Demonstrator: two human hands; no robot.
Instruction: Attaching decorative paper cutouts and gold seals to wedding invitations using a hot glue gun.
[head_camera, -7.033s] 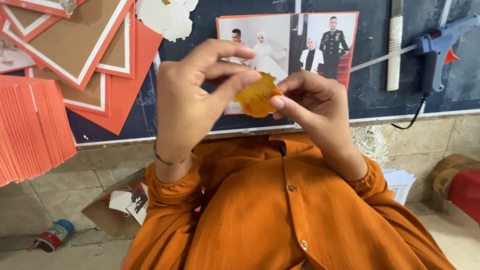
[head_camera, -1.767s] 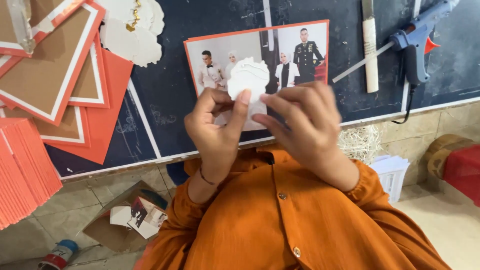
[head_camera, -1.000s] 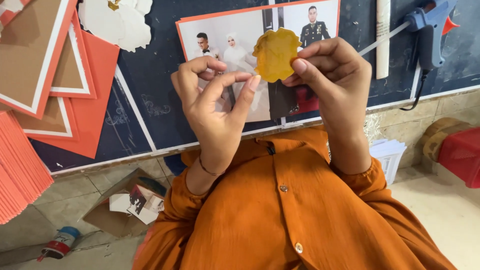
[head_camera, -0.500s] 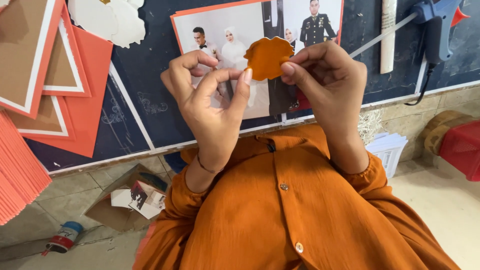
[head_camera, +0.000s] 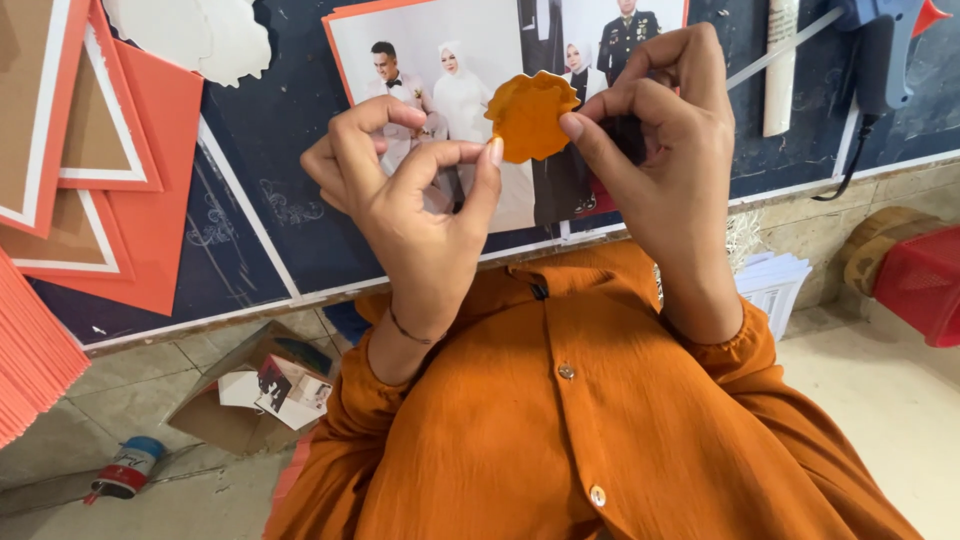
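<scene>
A small orange disc with a scalloped edge is pinched between the thumb and forefinger of my right hand. It is held up in front of a printed photo with an orange border. My left hand is just left of the disc, fingers curled and apart, with its thumb tip against the disc's lower left edge. It grips nothing that I can see. Both hands are raised above my orange shirt.
The photo lies on a dark board. A blue glue gun and a white roll are at the top right. Orange-and-brown card frames and white cutouts lie left. A cardboard box, a can and a red basket sit on the floor.
The disc showed a white face at first, then its orange face. My hands have drifted slightly with it over the photo. My left fingers have loosened to a thumb touch.
</scene>
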